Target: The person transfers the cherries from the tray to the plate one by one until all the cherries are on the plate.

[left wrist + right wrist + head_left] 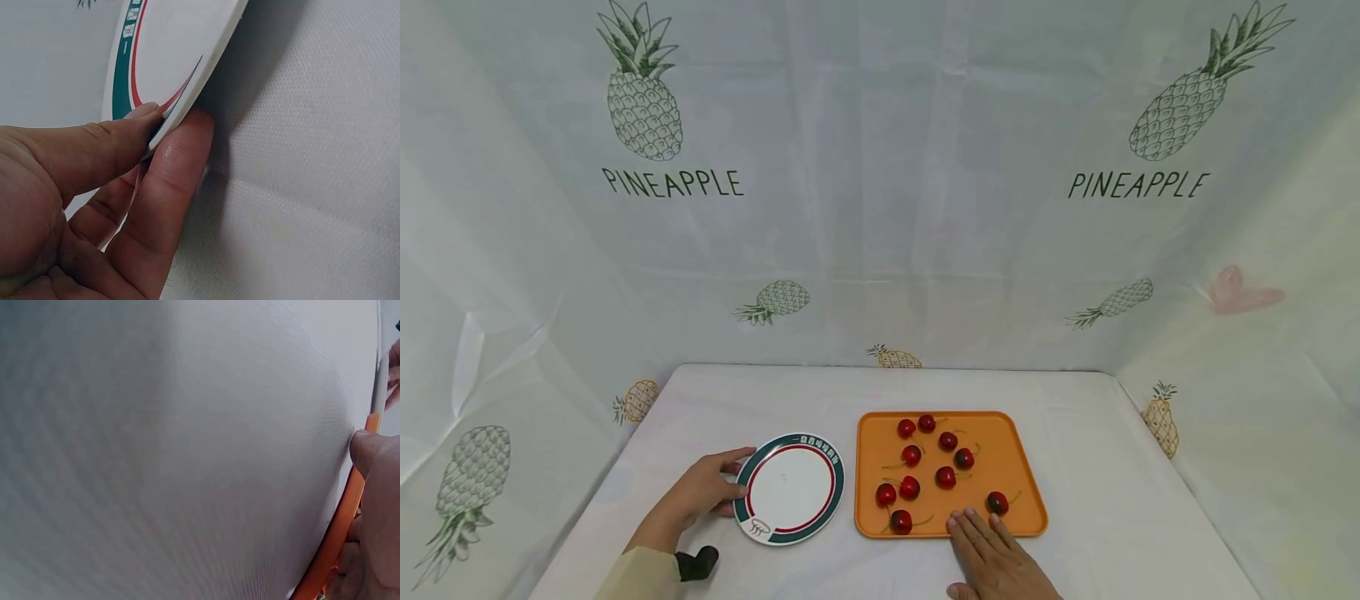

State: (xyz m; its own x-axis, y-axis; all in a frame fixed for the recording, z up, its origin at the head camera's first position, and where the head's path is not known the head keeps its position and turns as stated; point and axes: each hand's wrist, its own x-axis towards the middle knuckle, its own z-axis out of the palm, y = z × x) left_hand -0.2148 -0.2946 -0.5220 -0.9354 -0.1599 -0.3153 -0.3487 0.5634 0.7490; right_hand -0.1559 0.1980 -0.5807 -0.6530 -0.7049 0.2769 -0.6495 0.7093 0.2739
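My left hand [703,486] grips the left rim of a round white plate [792,492] with a green band and red ring. In the left wrist view the thumb lies on the upper face of the plate [175,44] and fingers are beneath it. Right of the plate lies an orange tray [1018,475] holding several dark red cherries [946,477] with stems. Over the tray's front edge my right hand [1000,571] extends with straight fingers, near one cherry [997,502]. The right wrist view shows the thumb beside the tray's orange rim [331,544].
A white cloth [1120,492] covers the table. Pale curtains [902,208] printed with pineapples enclose its back and sides. Beside the left sleeve [640,575] a small black object [698,563] shows, apparently at the wrist.
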